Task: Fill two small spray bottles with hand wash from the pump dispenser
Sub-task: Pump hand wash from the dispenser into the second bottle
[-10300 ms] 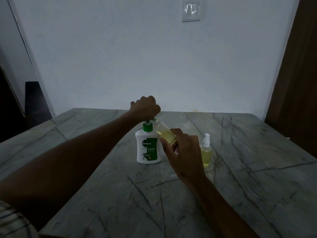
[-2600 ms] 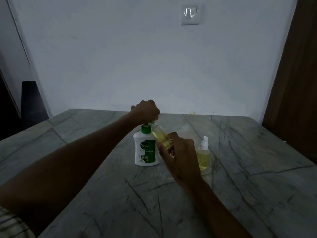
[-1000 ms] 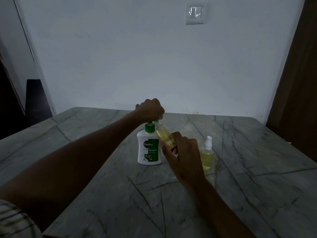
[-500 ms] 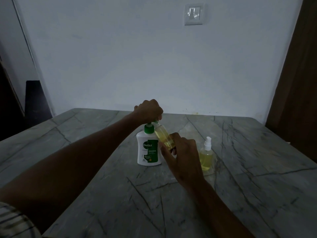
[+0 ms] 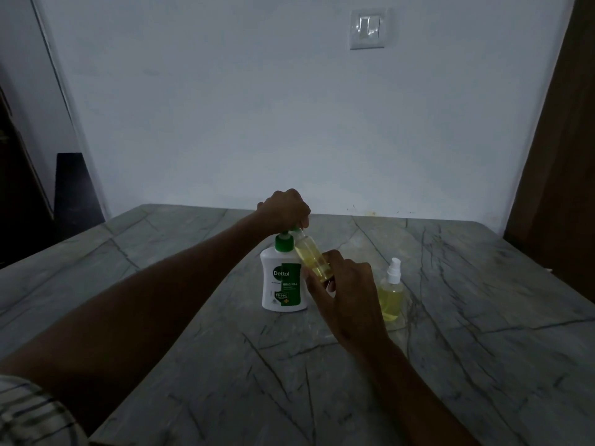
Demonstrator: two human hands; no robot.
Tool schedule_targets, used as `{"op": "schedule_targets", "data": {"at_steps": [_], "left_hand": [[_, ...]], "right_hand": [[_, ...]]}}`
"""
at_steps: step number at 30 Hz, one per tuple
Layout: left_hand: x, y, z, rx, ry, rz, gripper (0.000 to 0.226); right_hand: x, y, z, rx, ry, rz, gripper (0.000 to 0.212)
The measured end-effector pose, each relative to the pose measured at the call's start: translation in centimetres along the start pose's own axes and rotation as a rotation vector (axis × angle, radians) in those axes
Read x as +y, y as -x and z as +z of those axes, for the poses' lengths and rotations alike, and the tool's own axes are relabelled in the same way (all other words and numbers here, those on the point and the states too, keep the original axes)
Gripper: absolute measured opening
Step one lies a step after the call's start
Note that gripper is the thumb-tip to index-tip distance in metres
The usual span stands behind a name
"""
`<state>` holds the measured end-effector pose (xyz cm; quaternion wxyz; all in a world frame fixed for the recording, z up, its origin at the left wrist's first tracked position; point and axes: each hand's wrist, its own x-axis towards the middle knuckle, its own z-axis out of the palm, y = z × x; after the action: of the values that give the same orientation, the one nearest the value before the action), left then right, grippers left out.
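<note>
The open spray bottle (image 5: 311, 259), pinched tilted in the right hand (image 5: 346, 294) and judged over half full, meets the spout of the pump dispenser (image 5: 283, 278) on the table (image 5: 483, 333), left hand (image 5: 285, 209) curled over the pump, while the capped spray bottle (image 5: 390, 292) looks filled.

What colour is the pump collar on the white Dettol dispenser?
Green, on the white Dettol pump dispenser; the collar shows clearly in the head view, just below the left hand.
</note>
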<state>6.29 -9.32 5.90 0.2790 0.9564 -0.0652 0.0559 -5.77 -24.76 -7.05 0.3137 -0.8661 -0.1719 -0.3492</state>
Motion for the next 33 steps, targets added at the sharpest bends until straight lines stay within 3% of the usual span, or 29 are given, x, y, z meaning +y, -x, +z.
{"op": "schedule_targets", "data": {"at_steps": [8,12,19,25,33], "left_hand": [[0.5,0.3,-0.3,0.032,-0.062,-0.011,0.04],[0.5,1.0,0.1,0.025,-0.092,-0.024,0.025],[0.8,1.2,-0.8,0.046,-0.039,-0.014,0.025],[0.3,0.9,0.0,0.023,-0.038,-0.028,0.041],[0.6,0.6,-0.9,0.034,-0.041,-0.008,0.014]], "right_hand": [[-0.2,-0.2,0.0,0.013,0.001,0.002,0.053],[-0.2,0.1,0.2,0.021,-0.003,0.004,0.056],[-0.4,-0.1,-0.1,0.04,-0.007,0.003,0.052],[-0.3,0.1,0.2,0.0,0.002,0.004,0.054],[-0.5,-0.2,0.0,0.011,-0.004,0.013,0.055]]}}
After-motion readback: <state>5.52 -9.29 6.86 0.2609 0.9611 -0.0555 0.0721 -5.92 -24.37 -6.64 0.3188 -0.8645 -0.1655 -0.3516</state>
